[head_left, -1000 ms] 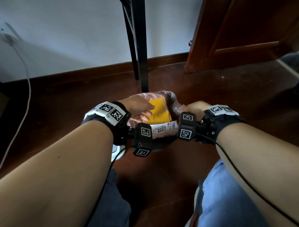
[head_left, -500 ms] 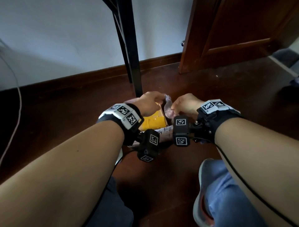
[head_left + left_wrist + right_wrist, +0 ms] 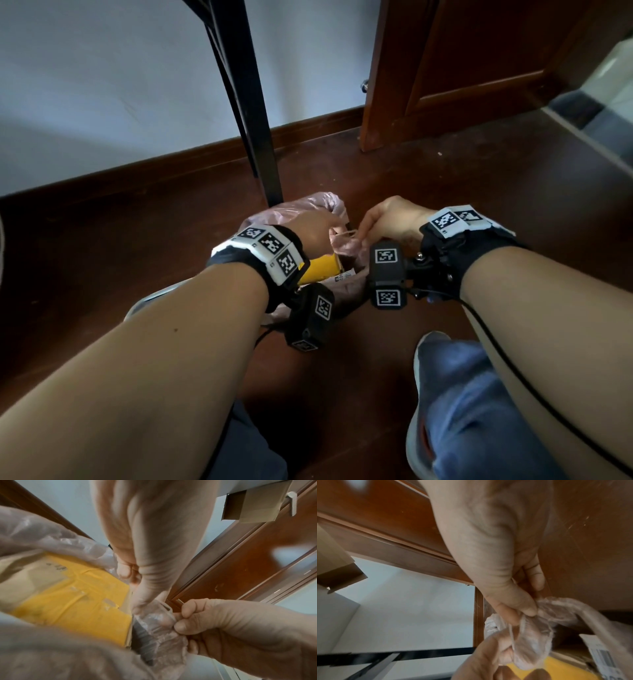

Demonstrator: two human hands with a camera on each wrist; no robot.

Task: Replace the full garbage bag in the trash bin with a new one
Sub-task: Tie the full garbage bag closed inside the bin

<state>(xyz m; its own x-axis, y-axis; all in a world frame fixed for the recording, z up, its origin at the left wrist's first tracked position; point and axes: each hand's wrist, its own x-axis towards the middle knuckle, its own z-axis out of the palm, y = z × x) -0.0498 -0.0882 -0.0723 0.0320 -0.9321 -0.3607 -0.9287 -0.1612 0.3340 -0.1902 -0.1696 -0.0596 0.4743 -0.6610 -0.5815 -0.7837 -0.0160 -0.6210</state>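
A full pink translucent garbage bag stands on the floor by a black table leg. A yellow package and a labelled parcel lie inside it. My left hand grips a gathered part of the bag's top. My right hand pinches a thin loop of the same plastic between thumb and fingers. The two hands meet over the bag's mouth, almost touching. The trash bin is hidden under the bag and my wrists.
The black table leg rises just behind the bag. A brown wooden door stands at the back right and a baseboard runs along the white wall. My right shoe and knees are close in front on the dark wooden floor.
A second ago my left hand lay over the yellow package and the right held the bag's right edge. Both hands have since come together and taken hold of the bag's top.
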